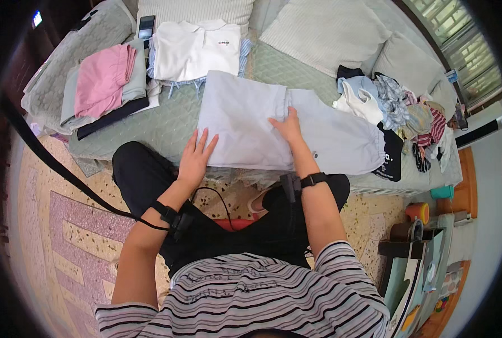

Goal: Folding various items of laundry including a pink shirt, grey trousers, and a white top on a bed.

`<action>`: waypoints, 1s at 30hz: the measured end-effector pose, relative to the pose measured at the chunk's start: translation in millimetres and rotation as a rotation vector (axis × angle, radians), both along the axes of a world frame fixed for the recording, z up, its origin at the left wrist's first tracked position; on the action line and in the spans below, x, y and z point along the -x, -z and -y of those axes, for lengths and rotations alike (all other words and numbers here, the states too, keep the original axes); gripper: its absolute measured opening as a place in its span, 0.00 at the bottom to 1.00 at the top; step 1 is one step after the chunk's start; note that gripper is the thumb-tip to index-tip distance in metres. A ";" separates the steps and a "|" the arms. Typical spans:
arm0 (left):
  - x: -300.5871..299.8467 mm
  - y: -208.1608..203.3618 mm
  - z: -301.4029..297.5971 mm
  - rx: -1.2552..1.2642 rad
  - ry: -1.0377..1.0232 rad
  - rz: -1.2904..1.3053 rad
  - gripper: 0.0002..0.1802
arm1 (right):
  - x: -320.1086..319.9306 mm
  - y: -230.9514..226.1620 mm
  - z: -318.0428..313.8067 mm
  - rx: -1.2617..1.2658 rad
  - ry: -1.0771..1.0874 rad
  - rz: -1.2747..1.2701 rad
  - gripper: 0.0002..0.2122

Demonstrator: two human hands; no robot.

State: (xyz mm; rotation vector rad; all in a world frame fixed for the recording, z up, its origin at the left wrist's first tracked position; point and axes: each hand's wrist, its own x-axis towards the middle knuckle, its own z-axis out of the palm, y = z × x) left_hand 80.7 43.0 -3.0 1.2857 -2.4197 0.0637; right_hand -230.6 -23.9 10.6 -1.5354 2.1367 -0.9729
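Note:
Pale lilac-grey trousers point(242, 121) lie across the sofa in front of me, their left part folded over onto the rest. What looks like a gathered waist is at the right end. My left hand point(196, 153) lies flat on the lower left edge of the folded part, fingers spread. Near the edge of the folded-over layer, my right hand point(287, 127) rests on the cloth with thumb and fingers apart. Neither hand visibly grips the fabric. A black garment point(392, 156) with white print shows just beyond the trousers' right end.
A folded white polo shirt point(192, 52) tops a stack at the back left, beside a phone point(146, 26). Further left lie folded pink garments point(101, 79). A loose clothes heap point(397, 101) covers the right side of the sofa point(169, 115). Large cushions point(324, 31) lean behind.

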 end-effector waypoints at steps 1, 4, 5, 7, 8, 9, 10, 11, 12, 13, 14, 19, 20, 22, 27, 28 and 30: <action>-0.3 0.4 0.4 0.007 0.002 0.032 0.40 | -3.2 -0.1 2.5 0.000 0.001 -0.001 0.37; -0.6 1.4 2.4 0.044 0.042 0.031 0.38 | -7.2 2.3 3.1 0.076 -0.056 -0.082 0.34; -0.3 2.0 2.8 0.041 0.045 0.029 0.38 | -6.8 4.1 1.8 0.068 0.012 -0.153 0.31; 0.3 3.2 4.0 0.035 0.035 0.064 0.37 | -4.0 8.3 1.3 0.053 0.083 -0.224 0.28; 0.6 4.0 4.5 0.025 0.035 0.053 0.37 | -0.9 10.1 3.4 0.015 0.119 -0.246 0.25; 0.8 4.8 5.2 0.024 0.036 0.075 0.38 | 2.4 12.6 5.7 0.013 0.148 -0.279 0.24; 1.0 5.5 5.4 0.021 0.038 0.096 0.40 | 5.9 15.3 9.4 -0.033 0.153 -0.271 0.24; 1.0 6.2 5.8 0.012 0.039 0.094 0.40 | 10.4 17.3 14.8 -0.012 0.129 -0.232 0.22; 0.9 6.6 5.8 0.015 0.039 0.086 0.40 | 15.6 19.4 19.1 0.006 0.101 -0.185 0.21; 0.7 6.9 5.9 0.021 0.038 0.078 0.40 | 24.9 19.1 21.2 0.005 0.103 -0.195 0.21; 0.5 6.9 5.8 0.014 0.036 0.076 0.40 | 34.2 17.8 22.3 -0.048 0.119 -0.072 0.21; 0.1 4.9 4.9 -0.004 0.047 0.083 0.40 | 32.1 15.6 7.9 0.033 0.143 0.215 0.24; 0.6 4.9 4.4 -0.020 0.056 0.081 0.40 | 27.8 14.6 -5.4 -0.018 0.135 0.170 0.26; 2.0 5.6 4.2 -0.007 0.032 0.097 0.39 | 11.8 15.7 -33.4 -0.066 0.137 0.124 0.28; 5.5 6.7 3.3 0.033 0.025 0.137 0.38 | 1.8 7.9 -81.8 -0.028 -0.079 0.005 0.27; 5.8 6.2 2.2 0.029 0.020 0.152 0.38 | 1.9 5.8 -84.3 -0.065 -0.056 0.014 0.27; 5.3 3.9 0.2 0.035 0.029 0.127 0.38 | 0.6 1.9 -83.8 -0.079 -0.084 -0.067 0.25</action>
